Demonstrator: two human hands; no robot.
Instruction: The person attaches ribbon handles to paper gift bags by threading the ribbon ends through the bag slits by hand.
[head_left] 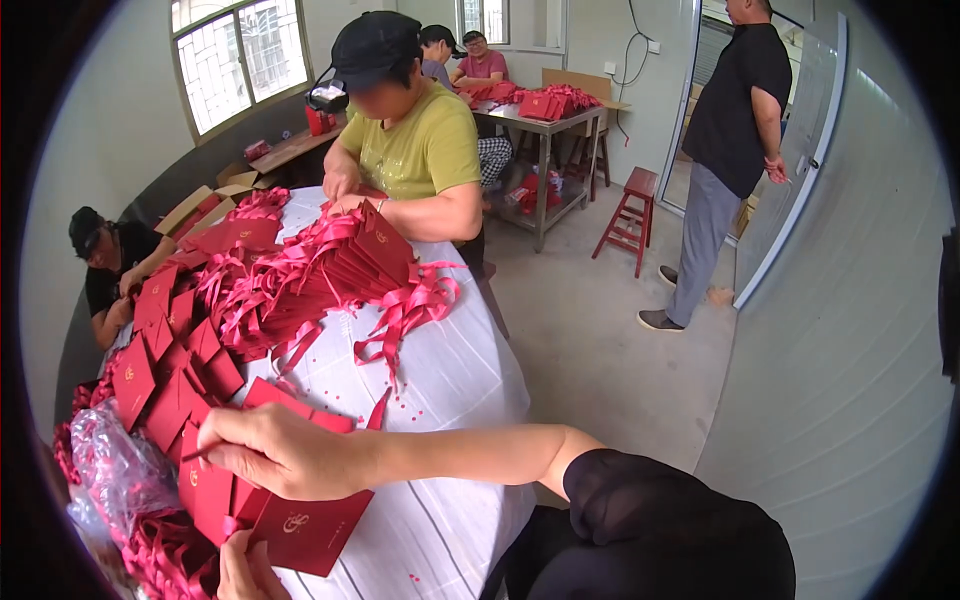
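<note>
A flat red paper gift bag (305, 530) with a pale gold emblem lies at the table's near edge. At its left corner my left hand (248, 572) is closed, thumb and finger on the bag beside a bit of pink ribbon (233, 524). Just above it my right hand (285, 448) pinches a thin dark stick-like thing (193, 455), too small to name surely. That hand hovers over more red bags (205, 490), partly hiding them. A large heap of pink ribbons (265, 305) and stacked red bags (370, 250) spreads farther up the table.
A clear plastic bag (115, 465) and ribbon bundles (165, 560) crowd the left edge of the white-covered table (450, 350). Two co-workers, in a yellow-green shirt (425, 150) and in black (120, 260), sit around it. Another person (735, 110) stands by the door near a red stool (630, 220).
</note>
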